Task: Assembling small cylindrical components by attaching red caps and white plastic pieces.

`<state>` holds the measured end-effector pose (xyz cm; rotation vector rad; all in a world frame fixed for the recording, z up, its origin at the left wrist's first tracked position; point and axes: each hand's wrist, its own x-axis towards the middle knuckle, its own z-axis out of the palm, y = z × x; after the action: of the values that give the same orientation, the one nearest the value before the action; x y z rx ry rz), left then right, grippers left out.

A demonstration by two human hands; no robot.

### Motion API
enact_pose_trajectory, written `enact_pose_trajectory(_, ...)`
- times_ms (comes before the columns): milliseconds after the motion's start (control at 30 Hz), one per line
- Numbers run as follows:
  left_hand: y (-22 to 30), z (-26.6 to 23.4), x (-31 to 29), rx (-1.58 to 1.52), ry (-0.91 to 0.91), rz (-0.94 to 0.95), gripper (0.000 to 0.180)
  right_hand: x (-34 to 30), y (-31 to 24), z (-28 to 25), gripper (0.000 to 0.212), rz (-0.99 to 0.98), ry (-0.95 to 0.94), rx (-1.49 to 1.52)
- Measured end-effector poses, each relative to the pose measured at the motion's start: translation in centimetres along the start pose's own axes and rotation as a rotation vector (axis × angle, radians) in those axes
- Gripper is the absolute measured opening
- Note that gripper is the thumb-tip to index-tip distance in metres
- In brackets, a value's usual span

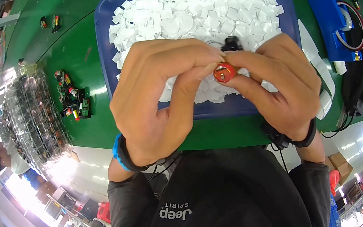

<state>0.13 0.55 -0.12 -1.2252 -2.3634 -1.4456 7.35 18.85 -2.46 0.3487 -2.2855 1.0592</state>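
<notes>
A small red cylinder (pixel 223 73), its round end facing up with a metal piece inside, sits between the fingertips of both hands. My right hand (pixel 286 82) pinches it between thumb and finger. The fingertips of my left hand (pixel 154 85) are closed against its upper left edge; whether they also hold something thin there I cannot make out. Just beyond the fingers shows a black part (pixel 230 44) with a thin wire near it; its link to the cylinder is hidden. Below the hands lies a blue tray (pixel 106 45) heaped with small white square pieces (pixel 172 17).
On the green table (pixel 80 53), several small circuit boards with red and yellow parts (pixel 75 98) lie left of the tray. A blue tape dispenser (pixel 329 23) stands at the right, beside a white strip (pixel 318 64). Stacked clear plastic trays (pixel 36 117) rise at far left.
</notes>
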Motion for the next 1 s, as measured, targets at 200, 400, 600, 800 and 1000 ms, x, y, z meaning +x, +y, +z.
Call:
enact_pose_trajectory(200, -1.0, -0.1, -0.2, 0.062, -0.009, 0.312, 0.010, -0.3, -0.5, -0.7, 0.041, -0.066, 0.027, -0.128)
enact_pose_trajectory(400, -1.1, -0.7, -0.4, 0.056, -0.063, 0.312, 0.006, -0.4, -0.1, -0.6, 0.043, -0.138, 0.078, -0.155)
enact_pose_trajectory(600, -1.2, -0.7, -0.4, 0.045, -0.045, 0.276, 0.009, -0.2, 0.0, -0.8, 0.044, -0.120, 0.046, -0.131)
enact_pose_trajectory(800, -1.1, -0.6, -0.3, 0.072, -0.039, 0.307, 0.018, 0.1, 0.2, -0.4, 0.042, -0.154, 0.061, -0.134)
enact_pose_trajectory(1000, -0.4, -0.6, -1.0, 0.090, 0.033, 0.262, 0.016, 0.1, -0.1, -0.4, 0.038, -0.094, -0.012, 0.003)
